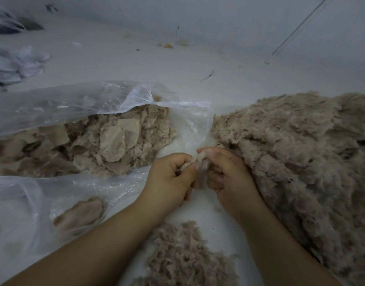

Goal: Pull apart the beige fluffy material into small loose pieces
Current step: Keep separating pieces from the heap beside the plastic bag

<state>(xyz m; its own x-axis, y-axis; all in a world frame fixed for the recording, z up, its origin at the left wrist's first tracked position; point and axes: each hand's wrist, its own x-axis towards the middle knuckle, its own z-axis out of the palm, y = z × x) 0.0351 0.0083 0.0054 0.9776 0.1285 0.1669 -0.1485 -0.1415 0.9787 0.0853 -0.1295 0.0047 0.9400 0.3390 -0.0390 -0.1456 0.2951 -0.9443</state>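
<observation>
My left hand [169,176] and my right hand [229,176] meet at the middle of the view, and both pinch one small clump of beige fluffy material [200,162] between thumb and curled fingers. An open clear plastic bag [60,104] on the left holds flat beige pieces [115,139]. A large heap of loose beige fluff [297,157] fills the right side, touching my right hand. A smaller pile of torn fluff [187,256] lies between my forearms near the bottom edge.
A second clear plastic bag [23,213] at lower left holds one flat beige piece [80,213]. White crumpled cloth or bags [14,62] lie at far left. Small scraps [169,45] dot the pale floor near the wall behind.
</observation>
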